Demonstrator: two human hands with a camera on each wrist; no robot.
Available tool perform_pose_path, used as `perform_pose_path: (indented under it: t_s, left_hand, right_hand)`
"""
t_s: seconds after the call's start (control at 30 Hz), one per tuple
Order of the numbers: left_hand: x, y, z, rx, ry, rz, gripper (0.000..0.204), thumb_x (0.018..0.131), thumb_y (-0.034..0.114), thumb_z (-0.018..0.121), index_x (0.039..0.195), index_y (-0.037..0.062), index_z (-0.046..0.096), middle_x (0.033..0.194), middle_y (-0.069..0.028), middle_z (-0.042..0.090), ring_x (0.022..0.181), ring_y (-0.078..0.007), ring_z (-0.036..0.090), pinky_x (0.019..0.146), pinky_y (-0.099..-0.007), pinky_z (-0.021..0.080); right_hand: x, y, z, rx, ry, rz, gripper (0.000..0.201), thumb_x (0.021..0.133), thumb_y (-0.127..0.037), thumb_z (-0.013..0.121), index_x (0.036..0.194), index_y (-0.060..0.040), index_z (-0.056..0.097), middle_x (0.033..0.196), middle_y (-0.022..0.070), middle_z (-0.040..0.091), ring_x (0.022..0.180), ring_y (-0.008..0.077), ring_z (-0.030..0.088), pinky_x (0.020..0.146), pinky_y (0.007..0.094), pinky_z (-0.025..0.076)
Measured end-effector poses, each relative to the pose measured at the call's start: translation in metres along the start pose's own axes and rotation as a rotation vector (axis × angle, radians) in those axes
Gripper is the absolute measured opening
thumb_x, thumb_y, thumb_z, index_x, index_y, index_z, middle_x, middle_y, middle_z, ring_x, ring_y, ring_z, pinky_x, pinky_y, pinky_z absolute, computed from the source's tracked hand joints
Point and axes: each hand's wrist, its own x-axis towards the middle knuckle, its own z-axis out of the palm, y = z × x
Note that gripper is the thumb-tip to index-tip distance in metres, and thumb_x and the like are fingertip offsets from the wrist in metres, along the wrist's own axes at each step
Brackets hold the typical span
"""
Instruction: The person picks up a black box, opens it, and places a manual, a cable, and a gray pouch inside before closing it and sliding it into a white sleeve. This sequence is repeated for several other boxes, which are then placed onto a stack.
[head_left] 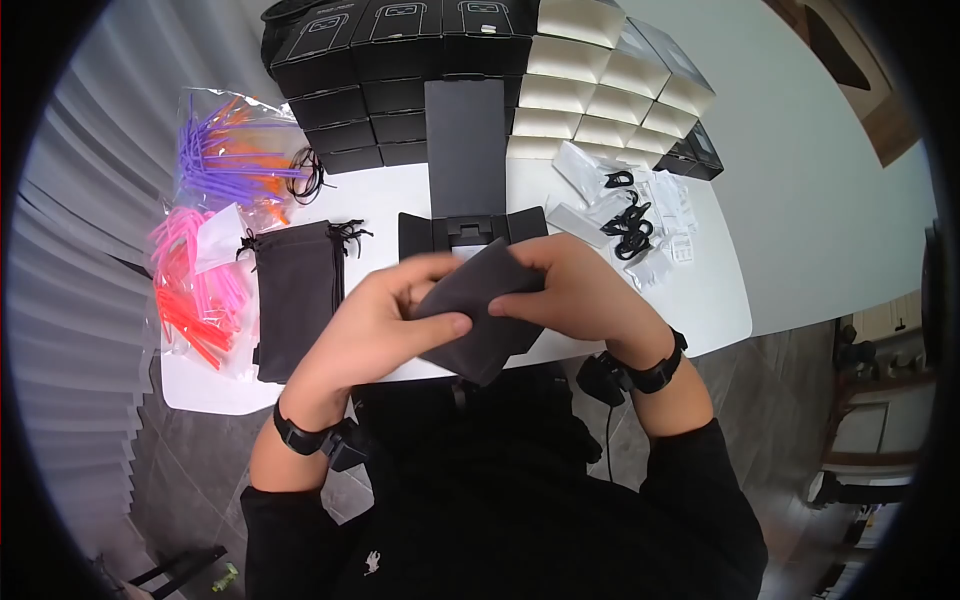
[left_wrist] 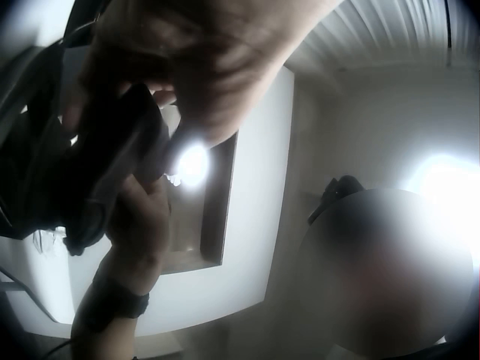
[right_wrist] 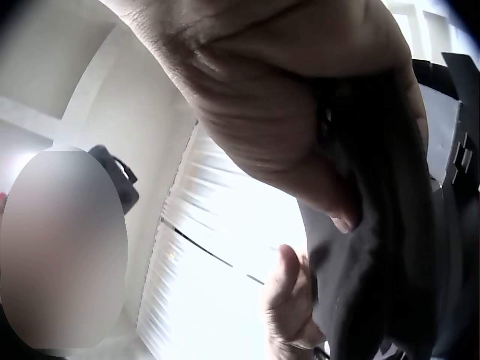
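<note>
Both hands hold a black cloth pouch over the front of the table, folded or filled into a tilted block shape. My left hand grips its left side, thumb on the near face and fingers partly behind it. On the upper right, my right hand pinches it with the thumb in front and the other fingers hidden behind. Soft folds run down the pouch in the right wrist view. Just beyond the hands stands an opened black box, its long lid folded back.
Black drawstring pouches lie stacked at left. Beyond them are bags of purple and orange sticks and pink and red ones. Black boxes and white open-ended boxes line the back. Black cables and small packets sit at right.
</note>
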Motion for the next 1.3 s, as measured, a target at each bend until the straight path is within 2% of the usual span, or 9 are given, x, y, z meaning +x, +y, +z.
perform_pose_path:
  t_s: [0.17,0.2,0.3,0.33,0.43,0.47,0.7,1.07,1.3]
  left_hand:
    - [-0.01,-0.006,0.012,0.155,0.119,-0.125,0.012,0.091,0.006,0.071,0.097,-0.004,0.073,0.082,0.0003,0.07,0.074,-0.004,0.061,0.067,-0.0218,0.049]
    - [-0.017,-0.009,0.016,0.183,0.145,-0.115,0.013,0.091,0.008,0.071,0.096,-0.0034,0.073,0.08,0.0003,0.07,0.074,-0.0038,0.06,0.066,-0.0219,0.049]
    - [-0.037,-0.019,0.03,0.074,0.267,-0.044,0.013,0.093,0.006,0.068,0.101,-0.0038,0.073,0.086,-0.002,0.072,0.079,-0.0052,0.063,0.07,-0.0214,0.05]
    - [-0.041,-0.023,0.034,-0.021,0.309,-0.014,0.013,0.094,0.005,0.067,0.103,-0.004,0.072,0.088,-0.0023,0.072,0.08,-0.0056,0.063,0.071,-0.0214,0.05]
    - [-0.051,-0.037,0.04,-0.178,0.359,0.043,0.016,0.095,0.003,0.066,0.108,-0.0041,0.072,0.095,-0.0028,0.073,0.084,-0.0062,0.064,0.073,-0.0213,0.051]
    - [-0.052,-0.041,0.044,-0.195,0.364,0.045,0.016,0.095,0.003,0.066,0.108,-0.004,0.072,0.094,-0.0028,0.073,0.083,-0.0061,0.064,0.073,-0.0213,0.05]
    - [-0.047,-0.054,0.035,-0.252,0.295,-0.041,0.012,0.097,0.004,0.065,0.101,-0.003,0.074,0.092,-0.0025,0.072,0.082,-0.0052,0.062,0.071,-0.0213,0.049]
    - [-0.058,-0.07,0.014,-0.281,0.113,-0.162,0.026,0.088,-0.016,0.052,0.094,-0.0044,0.074,0.087,-0.0063,0.071,0.069,-0.0092,0.062,0.061,-0.02,0.047]
    - [-0.054,-0.084,0.005,-0.419,0.065,-0.112,0.035,0.081,-0.022,0.043,0.084,-0.0024,0.072,0.088,-0.0112,0.071,0.066,-0.0117,0.061,0.057,-0.0203,0.044]
  right_hand:
    - [-0.009,-0.023,0.007,-0.269,-0.019,-0.068,0.022,0.08,-0.014,0.076,0.095,0.0,0.069,0.073,0.0204,0.065,0.066,0.0341,0.065,0.063,0.0365,0.05]
    - [-0.016,-0.022,0.01,-0.39,-0.001,-0.091,0.027,0.082,-0.015,0.078,0.103,-0.0013,0.067,0.079,0.016,0.069,0.074,0.0276,0.069,0.067,0.0339,0.052]
    - [-0.036,-0.006,0.025,0.026,0.32,-0.19,0.045,0.082,-0.013,0.081,0.121,-0.0048,0.059,0.095,0.0097,0.071,0.091,0.0209,0.07,0.075,0.032,0.054]
    - [-0.043,-0.006,0.024,0.285,0.292,-0.012,0.073,0.077,0.003,0.08,0.14,-0.0063,0.044,0.119,0.009,0.065,0.109,0.0194,0.064,0.09,0.0316,0.054]
    - [-0.053,0.01,0.045,0.422,0.249,0.021,0.075,0.079,-0.008,0.085,0.141,-0.0083,0.042,0.116,0.0061,0.065,0.11,0.0186,0.064,0.086,0.0324,0.055]
    - [-0.054,0.014,0.057,0.635,0.187,0.056,0.066,0.081,-0.011,0.084,0.137,-0.0046,0.05,0.114,0.0071,0.067,0.107,0.0157,0.065,0.087,0.0307,0.054]
    - [-0.047,0.024,0.061,0.468,0.183,0.197,0.023,0.088,-0.008,0.076,0.109,-0.0005,0.073,0.097,0.0057,0.075,0.092,0.0102,0.067,0.084,0.0286,0.054]
    - [-0.049,0.051,0.054,0.376,0.0,-0.106,0.04,0.075,0.018,0.051,0.102,-0.0005,0.074,0.105,0.0104,0.074,0.108,0.0186,0.069,0.094,0.0283,0.051]
    - [-0.041,0.034,0.029,0.588,-0.182,0.118,0.022,0.093,-0.005,0.049,0.099,-0.0018,0.07,0.116,0.0103,0.068,0.109,0.0189,0.064,0.092,0.0299,0.053]
